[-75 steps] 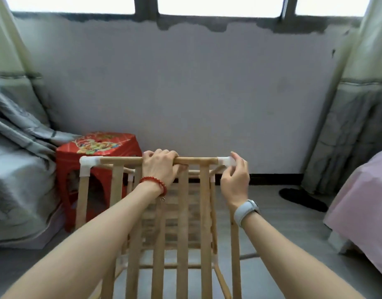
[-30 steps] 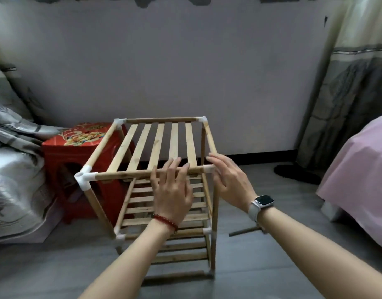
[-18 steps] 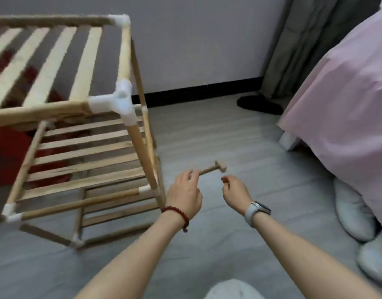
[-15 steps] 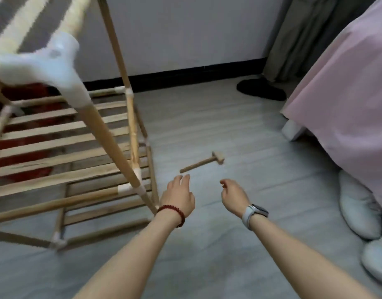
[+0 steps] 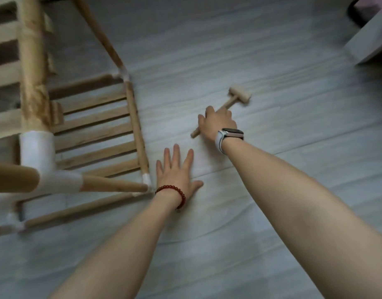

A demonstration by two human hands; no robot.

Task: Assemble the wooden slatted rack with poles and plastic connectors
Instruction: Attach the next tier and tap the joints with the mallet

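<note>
The wooden slatted rack (image 5: 95, 130) stands on the floor at the left, its poles joined by white plastic connectors (image 5: 38, 156); I see it from above and close up. A small wooden mallet (image 5: 239, 94) lies on the floor to the right of the rack. My right hand (image 5: 216, 123), a watch on its wrist, has its fingers curled over the mallet's handle, whose end sticks out beneath the palm. My left hand (image 5: 175, 171), with a red bead bracelet on the wrist, presses flat on the floor with fingers spread, just beside the rack's near bottom corner.
Grey wood-look floor (image 5: 261, 212) fills most of the view. A pale block-shaped bed foot (image 5: 371, 42) sits at the upper right, with a dark object (image 5: 356, 11) at the top right edge.
Both hands left the rack's top bar. The view dropped toward the floor; my right hand reached the mallet and closed on its handle, and my left hand went flat on the floor.
</note>
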